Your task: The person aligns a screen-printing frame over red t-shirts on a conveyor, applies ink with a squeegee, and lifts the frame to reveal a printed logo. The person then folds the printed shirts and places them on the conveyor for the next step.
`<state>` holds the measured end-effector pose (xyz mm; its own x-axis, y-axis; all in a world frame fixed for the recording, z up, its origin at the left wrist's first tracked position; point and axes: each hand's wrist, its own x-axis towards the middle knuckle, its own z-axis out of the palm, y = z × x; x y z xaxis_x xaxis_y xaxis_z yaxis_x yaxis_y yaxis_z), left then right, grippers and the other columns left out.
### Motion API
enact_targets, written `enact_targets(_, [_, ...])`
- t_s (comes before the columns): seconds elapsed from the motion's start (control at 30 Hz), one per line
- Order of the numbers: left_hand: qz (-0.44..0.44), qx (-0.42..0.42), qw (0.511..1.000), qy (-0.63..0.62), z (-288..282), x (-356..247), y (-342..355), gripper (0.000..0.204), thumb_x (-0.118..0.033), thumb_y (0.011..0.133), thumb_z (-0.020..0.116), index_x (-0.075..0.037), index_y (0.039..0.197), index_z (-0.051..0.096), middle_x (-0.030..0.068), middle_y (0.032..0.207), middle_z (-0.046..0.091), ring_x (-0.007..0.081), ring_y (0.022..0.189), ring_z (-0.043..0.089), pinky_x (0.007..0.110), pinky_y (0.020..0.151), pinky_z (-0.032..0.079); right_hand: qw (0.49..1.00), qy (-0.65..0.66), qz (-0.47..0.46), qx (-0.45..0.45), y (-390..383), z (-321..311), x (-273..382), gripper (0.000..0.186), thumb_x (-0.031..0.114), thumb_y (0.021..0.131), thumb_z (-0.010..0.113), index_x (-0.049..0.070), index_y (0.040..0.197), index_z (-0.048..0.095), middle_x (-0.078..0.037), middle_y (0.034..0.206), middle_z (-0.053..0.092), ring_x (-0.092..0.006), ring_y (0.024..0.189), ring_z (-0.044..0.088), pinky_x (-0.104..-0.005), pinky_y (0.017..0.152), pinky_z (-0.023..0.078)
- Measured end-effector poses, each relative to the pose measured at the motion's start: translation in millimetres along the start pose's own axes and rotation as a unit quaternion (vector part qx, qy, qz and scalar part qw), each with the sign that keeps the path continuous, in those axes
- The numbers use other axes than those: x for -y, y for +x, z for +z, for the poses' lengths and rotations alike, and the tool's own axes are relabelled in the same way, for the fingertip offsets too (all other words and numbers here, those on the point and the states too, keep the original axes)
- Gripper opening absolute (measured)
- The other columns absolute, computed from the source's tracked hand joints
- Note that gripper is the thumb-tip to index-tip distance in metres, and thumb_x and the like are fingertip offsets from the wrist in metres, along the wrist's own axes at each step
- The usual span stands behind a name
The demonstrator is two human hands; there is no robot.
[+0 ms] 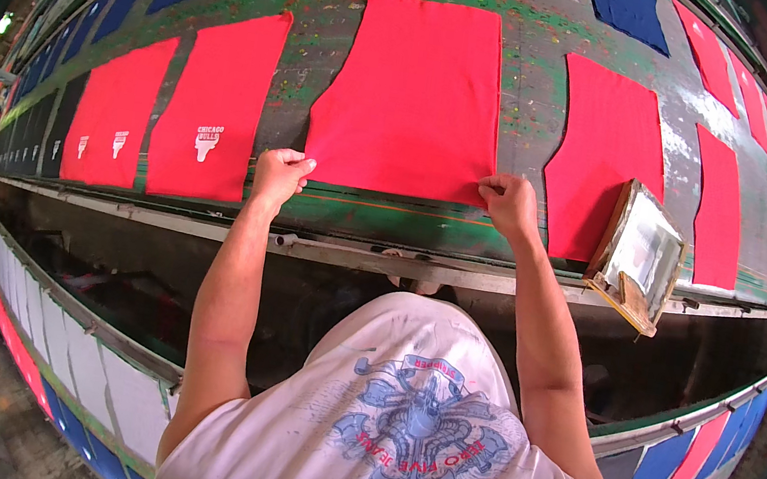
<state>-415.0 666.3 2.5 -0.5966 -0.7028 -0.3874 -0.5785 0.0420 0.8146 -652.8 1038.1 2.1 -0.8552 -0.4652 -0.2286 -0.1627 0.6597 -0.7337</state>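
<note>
"What's biggest?"
"The long dark table (pixel 529 113), spanning the upper frame."
"On it?"
"A plain red fabric panel (pixel 415 96), upper centre; at right, another red piece (pixel 607 149), overlapped by a wood-edged screen (pixel 644 247)."
"Hands?"
"Mid-frame: the left hand (pixel 280 176) pinches the panel's lower left corner, the right hand (pixel 512 206) its lower right."

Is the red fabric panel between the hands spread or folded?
Spread: the red panel lies open across the table, the left hand and right hand pinching its near corners.
</note>
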Motion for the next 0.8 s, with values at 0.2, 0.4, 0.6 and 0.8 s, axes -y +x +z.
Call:
enact_targets(0.2, [0.009,0.014,1.0,0.007,-11,1,-20,0.031,-0.017,0.098,0.087,0.007,0.117,0.078,0.0037,0.088,0.076,0.008,0.066,0.066,0.027,0.057,0.054,1.0,0.017,0.012,0.006,-24,4,-8,0.02,0.015,0.092,0.082,0.005,0.109,0.087,-0.018,0.097,0.083,-0.0293,0.086,0.081,-0.041,0.08,0.061])
enact_targets(0.4, [0.018,0.029,0.999,0.011,-8,12,-38,0.029,-0.016,0.097,0.087,0.006,0.114,0.078,0.0018,0.084,0.074,0.0072,0.064,0.063,0.027,0.056,0.053,0.997,0.049,0.05,0.029,-45,6,-12,0.018,0.013,0.095,0.081,0.005,0.111,0.086,-0.013,0.083,0.081,-0.0194,0.064,0.074,-0.0365,0.065,0.057])
enact_targets(0.6, [0.06,0.034,0.998,0.007,-7,27,-41,0.035,-0.011,0.096,0.086,0.009,0.123,0.076,0.0,0.08,0.072,0.0052,0.062,0.061,0.027,0.055,0.049,0.999,0.03,0.006,0.024,-48,0,-18,0.018,0.013,0.095,0.081,0.005,0.109,0.086,-0.014,0.082,0.08,-0.0198,0.066,0.075,-0.0374,0.068,0.058])
enact_targets(0.8, [0.097,0.051,0.994,0.028,-4,50,-33,0.05,-0.008,0.096,0.085,0.009,0.14,0.068,-0.0002,0.075,0.068,0.0064,0.062,0.061,0.027,0.054,0.049,0.998,0.02,0.046,0.041,-55,5,-21,0.02,0.014,0.091,0.082,0.006,0.108,0.087,-0.017,0.092,0.082,-0.0264,0.081,0.079,-0.0397,0.077,0.06])
